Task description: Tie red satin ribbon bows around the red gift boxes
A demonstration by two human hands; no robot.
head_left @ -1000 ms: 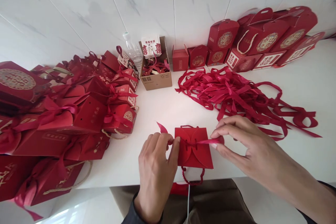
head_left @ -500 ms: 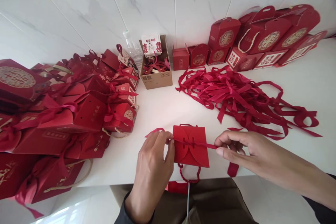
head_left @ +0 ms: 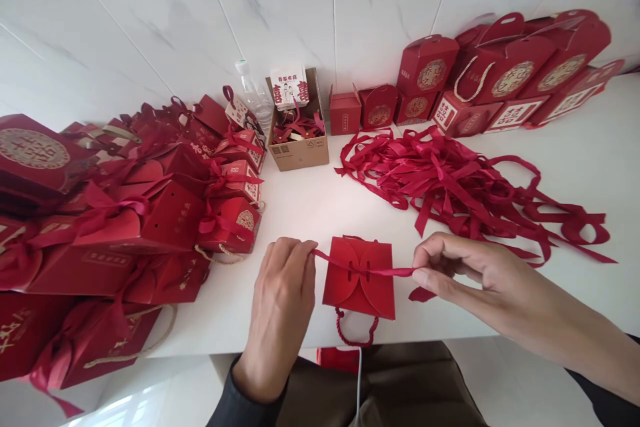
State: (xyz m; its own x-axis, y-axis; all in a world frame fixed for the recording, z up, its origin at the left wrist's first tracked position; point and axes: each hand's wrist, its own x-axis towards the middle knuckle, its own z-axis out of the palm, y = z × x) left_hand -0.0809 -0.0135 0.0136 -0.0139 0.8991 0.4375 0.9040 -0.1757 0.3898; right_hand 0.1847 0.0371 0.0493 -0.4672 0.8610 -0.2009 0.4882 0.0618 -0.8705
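A small red gift box (head_left: 359, 297) stands on the white table in front of me, two curved flaps meeting on its top. Through slots in those flaps runs a red ribbon (head_left: 385, 272), stretched out to both sides. My left hand (head_left: 283, 300) pinches one end of it, left of the box. On the right, my right hand (head_left: 460, 273) pinches the other side between thumb and fingers, with a loose tail hanging below. A twisted red cord handle (head_left: 357, 341) droops from the box's near side.
Many red gift boxes (head_left: 170, 213), several tied with bows, are piled at left. A cardboard box (head_left: 300, 157) with cards and ribbons stands near a clear plastic bottle (head_left: 254, 97). Loose red ribbons (head_left: 450, 180) lie heaped at right, before a row of boxes (head_left: 515, 73) along the wall.
Both hands have stayed pinched on the ribbon. My left hand has moved left, drawing the ribbon tauter across the box. The box has turned slightly, and my right hand has risen a little.
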